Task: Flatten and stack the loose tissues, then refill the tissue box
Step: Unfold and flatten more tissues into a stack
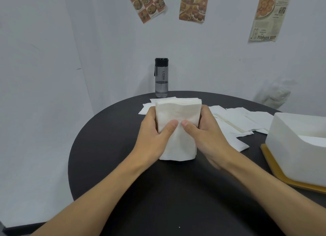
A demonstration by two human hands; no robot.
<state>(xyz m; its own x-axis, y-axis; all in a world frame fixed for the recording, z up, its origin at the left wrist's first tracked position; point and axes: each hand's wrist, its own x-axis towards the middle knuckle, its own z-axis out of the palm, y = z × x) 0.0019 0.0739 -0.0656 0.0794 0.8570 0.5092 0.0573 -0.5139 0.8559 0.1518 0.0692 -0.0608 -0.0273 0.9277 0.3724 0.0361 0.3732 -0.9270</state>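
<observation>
A thick stack of white tissues (179, 112) stands on its lower edge near the middle of the round black table (109, 161). My left hand (155, 135) grips the stack's left side and my right hand (206, 131) grips its right side, both thumbs pressing on the front sheet. More loose white tissues (247, 122) lie flat and spread out behind and to the right of the stack. The white tissue box (298, 147) sits at the right edge of the table on a yellow base (275, 172), its open side showing tissues inside.
A dark water bottle (161, 77) stands at the table's far edge, just behind the stack. A crumpled clear plastic bag (275, 94) lies beyond the table at the right. Posters hang on the white wall.
</observation>
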